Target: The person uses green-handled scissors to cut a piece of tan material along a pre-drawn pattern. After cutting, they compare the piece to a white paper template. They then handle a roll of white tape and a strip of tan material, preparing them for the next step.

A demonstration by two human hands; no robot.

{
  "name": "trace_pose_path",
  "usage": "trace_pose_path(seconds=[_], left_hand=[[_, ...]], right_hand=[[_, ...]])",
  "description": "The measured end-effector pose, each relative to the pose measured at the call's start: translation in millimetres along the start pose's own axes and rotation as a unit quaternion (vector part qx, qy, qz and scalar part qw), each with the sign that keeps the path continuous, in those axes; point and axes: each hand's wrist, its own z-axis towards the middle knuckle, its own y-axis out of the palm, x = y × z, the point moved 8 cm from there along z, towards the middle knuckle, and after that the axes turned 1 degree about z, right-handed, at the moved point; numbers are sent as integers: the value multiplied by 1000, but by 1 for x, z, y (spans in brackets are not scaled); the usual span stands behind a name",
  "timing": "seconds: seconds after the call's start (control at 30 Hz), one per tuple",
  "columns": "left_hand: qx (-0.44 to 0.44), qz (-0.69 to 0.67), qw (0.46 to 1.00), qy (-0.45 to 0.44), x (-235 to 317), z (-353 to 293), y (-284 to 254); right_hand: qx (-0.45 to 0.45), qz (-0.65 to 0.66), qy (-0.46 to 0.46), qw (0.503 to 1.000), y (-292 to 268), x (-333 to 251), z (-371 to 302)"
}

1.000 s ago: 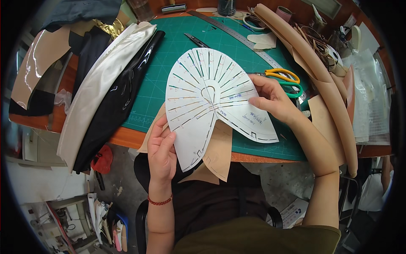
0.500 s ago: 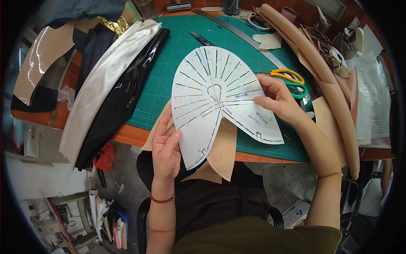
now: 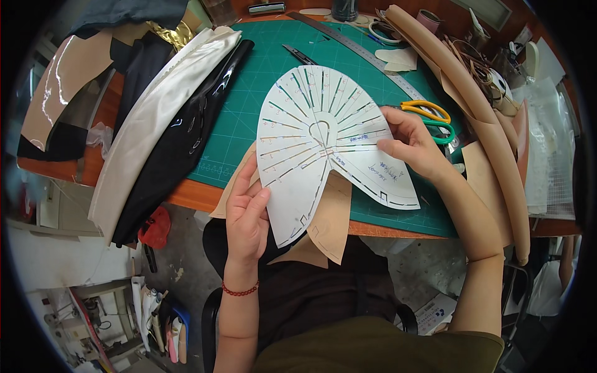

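Between my two hands is a white paper pattern [image 3: 292,180], rounded at the top with two pointed tails and a notch between them. Slots radiate from its middle, with a teardrop-shaped cut-out there, and handwriting marks its right tail. My left hand [image 3: 247,211] grips its left edge, thumb on top. At the right edge my right hand [image 3: 413,144] pinches it between thumb and fingers. Tan sheet material [image 3: 331,217] shows beneath the pattern, past the mat's front edge; whether my fingers hold it too is hidden.
A green cutting mat [image 3: 249,93] covers the table. On it lie a craft knife [image 3: 300,55], a steel ruler [image 3: 354,46] and scissors with yellow and green handles [image 3: 435,121]. Rolled tan material [image 3: 463,102] borders the right; white [image 3: 155,118] and black rolls [image 3: 186,137] lie left.
The view has shifted slightly. Both hands keep their grip, and the pattern stays at nearly the same place and tilt.
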Motion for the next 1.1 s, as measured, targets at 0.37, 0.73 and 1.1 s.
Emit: trace_pose_path(seconds=[0.37, 0.73, 1.1], left_hand=[[-4, 6, 1000, -1, -1, 0, 1], [-4, 13, 1000, 4, 0, 1, 2], [-12, 29, 999, 19, 2, 1, 4]], right_hand=[[6, -5, 1, 1000, -2, 3, 0], [11, -10, -2, 1000, -2, 2, -1], [1, -18, -5, 1000, 3, -6, 1]])
